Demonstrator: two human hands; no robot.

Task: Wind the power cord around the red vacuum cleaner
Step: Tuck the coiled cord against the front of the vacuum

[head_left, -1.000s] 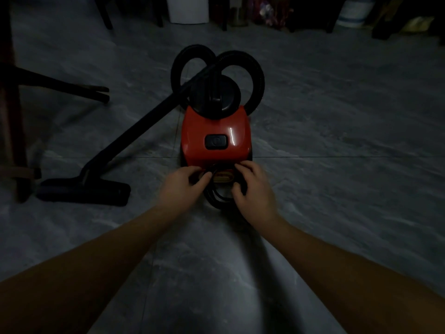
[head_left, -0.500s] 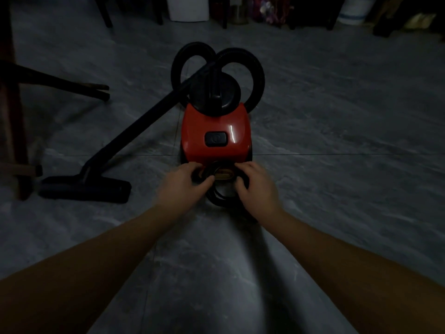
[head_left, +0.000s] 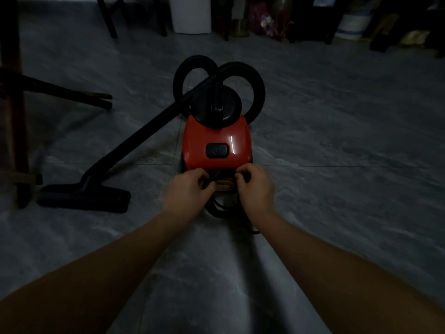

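While the black floor nozzle (head_left: 84, 198) lies on the grey tiled floor (head_left: 337, 165) at the left, the red vacuum cleaner (head_left: 216, 143) stands in the middle with its hose (head_left: 240, 75) looped behind. At its near end, the left hand (head_left: 186, 194) has its fingers (head_left: 203, 175) curled round the black power cord (head_left: 220, 208). The right hand (head_left: 256, 189) pinches the cord too, loops hanging between them.

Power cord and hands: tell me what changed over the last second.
Both hands closed in on the power cord at the near end of the red vacuum cleaner. The left hand curled its fingers around the cord's left loops; the right hand rose slightly and pinched the cord on the right. The cord's loops hang shorter. The vacuum, its hose and floor nozzle stayed put.
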